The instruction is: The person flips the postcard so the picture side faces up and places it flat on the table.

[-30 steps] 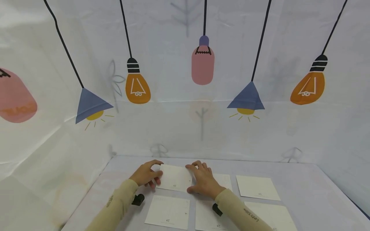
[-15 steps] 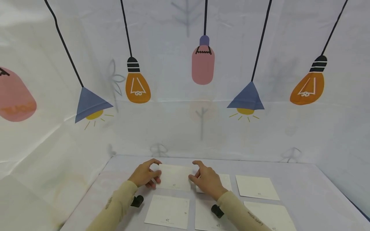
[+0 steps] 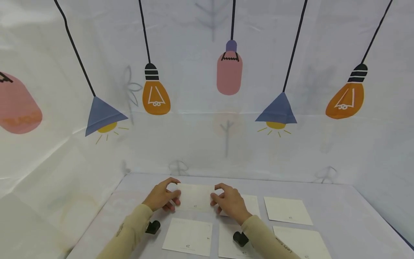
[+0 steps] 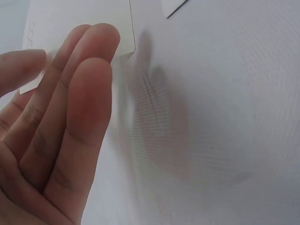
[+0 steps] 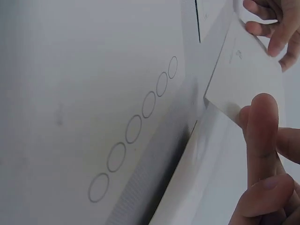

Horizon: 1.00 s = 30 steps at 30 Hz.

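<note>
At the far left of a white counter (image 3: 349,216), a person holds a white card (image 3: 195,196) between two hands, one at each side edge. Dark print near the card's lower edge is too small to read; the left wrist view catches part of a row of ovals (image 4: 31,35) on its surface. Five more white cards (image 3: 288,210) lie around it: one in front, two partly covered by the right arm, two farther right, with similar small marks. Seen from the right wrist, six outlined ovals run in a line across a foreground card (image 5: 93,93). Lettering on the beige right sleeve (image 3: 268,239) is too blurred to make out in full, as is orange lettering on a pink bulb (image 3: 21,108) printed on the backdrop (image 3: 187,144). The left hand (image 3: 161,196) grips the card's left edge, thumb and index finger slightly spread along it, the other fingers below; the right hand (image 3: 231,203) holds the right edge, index finger bent at the upper corner, thumb lower down.
</note>
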### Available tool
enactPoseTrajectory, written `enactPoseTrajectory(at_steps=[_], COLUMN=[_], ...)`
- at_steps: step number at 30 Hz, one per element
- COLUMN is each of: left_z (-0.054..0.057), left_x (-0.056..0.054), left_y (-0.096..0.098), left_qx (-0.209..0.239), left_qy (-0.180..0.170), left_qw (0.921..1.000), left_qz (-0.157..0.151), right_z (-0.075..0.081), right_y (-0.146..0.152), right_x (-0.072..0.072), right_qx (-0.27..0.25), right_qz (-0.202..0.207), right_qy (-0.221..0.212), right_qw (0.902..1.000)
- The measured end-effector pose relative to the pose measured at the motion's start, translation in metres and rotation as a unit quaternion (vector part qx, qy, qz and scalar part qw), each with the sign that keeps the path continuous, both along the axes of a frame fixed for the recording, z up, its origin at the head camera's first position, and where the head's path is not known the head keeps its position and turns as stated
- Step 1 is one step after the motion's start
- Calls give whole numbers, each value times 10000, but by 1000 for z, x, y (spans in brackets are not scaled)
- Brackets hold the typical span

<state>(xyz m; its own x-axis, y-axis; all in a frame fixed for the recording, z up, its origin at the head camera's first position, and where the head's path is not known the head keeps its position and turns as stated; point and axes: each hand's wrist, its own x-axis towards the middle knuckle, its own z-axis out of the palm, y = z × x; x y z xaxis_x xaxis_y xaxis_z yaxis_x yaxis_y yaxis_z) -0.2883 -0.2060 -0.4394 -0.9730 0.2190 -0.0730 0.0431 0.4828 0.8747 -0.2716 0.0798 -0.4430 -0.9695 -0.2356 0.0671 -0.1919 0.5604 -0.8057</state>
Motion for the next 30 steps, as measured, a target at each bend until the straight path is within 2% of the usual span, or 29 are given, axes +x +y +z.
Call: enactPoseTrajectory(at_steps=[7, 14, 19, 30], left_z=[3, 2, 2, 1], left_x=[4, 6, 7, 7], left_y=[2, 5, 6, 6], left_qx=[82, 113, 124, 85], left_qy=[-74, -129, 4, 280], left_qw=[9999, 9998, 9997, 9995], left_qz=[-75, 102, 200, 79], right_z=[-2, -2, 1, -1], right_y=[0, 0, -3, 1], right_x=[1, 3, 4, 5], right_qx=[-153, -348, -456, -321], right_qz=[20, -1, -110, -225], right_qy=[62, 59, 170, 471], right_qw=[9999, 9994, 9988, 9981])
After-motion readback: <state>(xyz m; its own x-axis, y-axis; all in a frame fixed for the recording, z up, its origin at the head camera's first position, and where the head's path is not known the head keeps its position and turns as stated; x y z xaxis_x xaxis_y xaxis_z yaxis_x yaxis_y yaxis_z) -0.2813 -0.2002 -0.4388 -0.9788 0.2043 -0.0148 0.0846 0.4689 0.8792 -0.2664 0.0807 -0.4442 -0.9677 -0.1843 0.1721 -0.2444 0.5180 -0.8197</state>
